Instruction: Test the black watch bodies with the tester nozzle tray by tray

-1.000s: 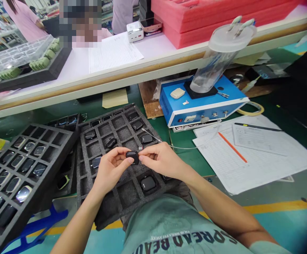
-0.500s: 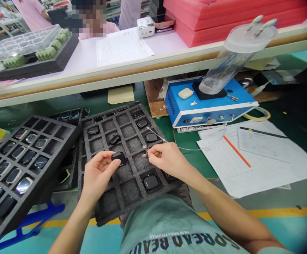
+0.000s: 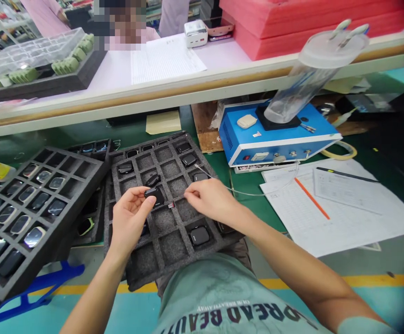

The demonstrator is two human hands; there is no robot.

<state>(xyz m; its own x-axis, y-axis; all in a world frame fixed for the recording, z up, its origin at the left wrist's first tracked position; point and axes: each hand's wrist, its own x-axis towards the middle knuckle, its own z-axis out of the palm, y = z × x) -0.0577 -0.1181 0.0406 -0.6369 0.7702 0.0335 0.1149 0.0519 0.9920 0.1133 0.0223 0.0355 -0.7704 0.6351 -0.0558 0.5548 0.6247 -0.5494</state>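
My left hand [image 3: 132,208] is closed on a black square watch case [image 3: 155,195], thumb on its near edge. My right hand [image 3: 211,197] is to the right of it, thumb and fingers pinched together; what they hold, if anything, I cannot make out. A small red and silver piece [image 3: 172,205] shows between the hands, above a divider of the dark foam tray [image 3: 174,248]; whether it rests there I cannot tell. Other black watch cases, such as one near the front [image 3: 199,235], lie in the tray's pockets. A thin clear tube [image 3: 247,194] passes behind my right hand.
To the left, a second foam tray [image 3: 66,185] holding several watches leans over other trays. A blue box [image 3: 247,144] with a clear cylinder [image 3: 292,83] stands at the back right. Papers [image 3: 292,222] with an orange stick [image 3: 311,198] lie right. Beyond the shelf [image 3: 101,99] is a person.
My right hand has moved slightly left and up. Two small red and silver pieces showed at its fingertips; now one shows farther left, nearer the watch case. My left hand still holds the case.
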